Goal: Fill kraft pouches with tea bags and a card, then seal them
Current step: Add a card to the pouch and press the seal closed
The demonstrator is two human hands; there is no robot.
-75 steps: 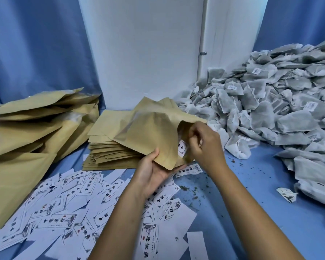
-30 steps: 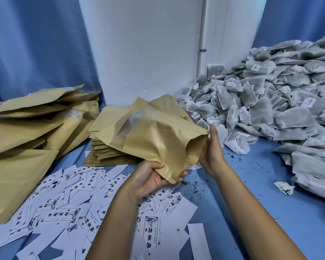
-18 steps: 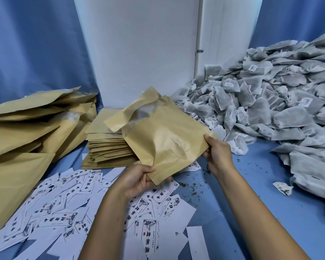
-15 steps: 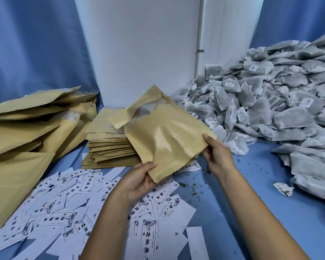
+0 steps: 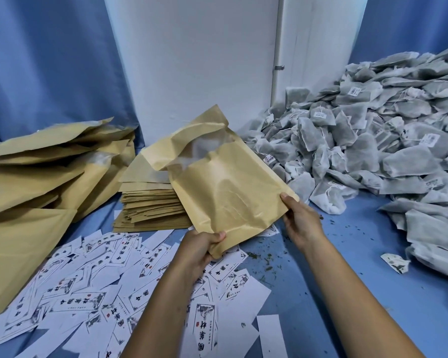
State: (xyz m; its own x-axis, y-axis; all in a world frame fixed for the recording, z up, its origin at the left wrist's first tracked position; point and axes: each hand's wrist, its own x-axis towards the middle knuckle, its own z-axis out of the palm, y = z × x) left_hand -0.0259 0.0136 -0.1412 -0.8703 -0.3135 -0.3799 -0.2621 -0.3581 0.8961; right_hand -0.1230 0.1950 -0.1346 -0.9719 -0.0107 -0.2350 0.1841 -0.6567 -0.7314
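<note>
I hold a kraft pouch (image 5: 223,187) with a clear window above the blue table, tilted, its near edge toward me. My left hand (image 5: 199,248) pinches the pouch's lower left corner. My right hand (image 5: 299,220) pinches its right corner. The near edge lies flat between both hands. Bulges show through the paper. White printed cards (image 5: 93,288) lie scattered at the front left. A big heap of grey tea bags (image 5: 367,140) fills the right side.
A flat stack of empty kraft pouches (image 5: 150,205) sits behind the held one. Filled pouches (image 5: 36,171) are piled at the left. Blue curtains and a white panel (image 5: 197,60) close off the back. Tea crumbs and one loose tag (image 5: 396,262) lie on the table at the right.
The right hand came out of the pouch mouth. The open mouth was then flattened and both hands moved to its two corners. The pouch tilted up a little.
</note>
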